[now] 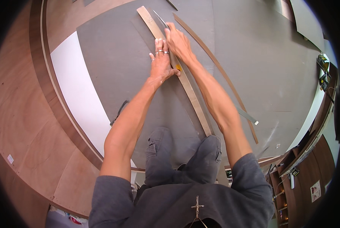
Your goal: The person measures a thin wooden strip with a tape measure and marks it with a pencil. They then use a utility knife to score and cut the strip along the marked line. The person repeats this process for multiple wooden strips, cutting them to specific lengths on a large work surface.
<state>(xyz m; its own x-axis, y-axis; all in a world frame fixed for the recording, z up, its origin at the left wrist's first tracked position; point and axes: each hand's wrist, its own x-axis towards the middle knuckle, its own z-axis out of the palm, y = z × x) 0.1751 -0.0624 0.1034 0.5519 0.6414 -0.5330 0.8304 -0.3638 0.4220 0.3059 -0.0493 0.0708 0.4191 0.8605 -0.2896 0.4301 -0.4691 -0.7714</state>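
A long pale wooden strip (192,99) runs slantwise across a large grey sheet (113,57), from far left of centre to my right knee. My left hand (161,62) lies on the strip, fingers stretched forward and pressed flat, thumb spread to its right edge. A small yellow patch (178,67) shows on the strip beside that thumb. Just beyond, along the strip's right side, my right hand (177,41) is closed round what looks like a knife (159,18). Its thin blade points forward and left; the handle is hidden in the fist.
A thin brown strip (215,60) lies to the right, crossing a short grey-green piece (247,115) with a pale tip. A white panel (77,72) shows at left, beside wooden boards (37,125). A dark slender object (119,112) lies by my left forearm. Shelving (287,190) stands lower right.
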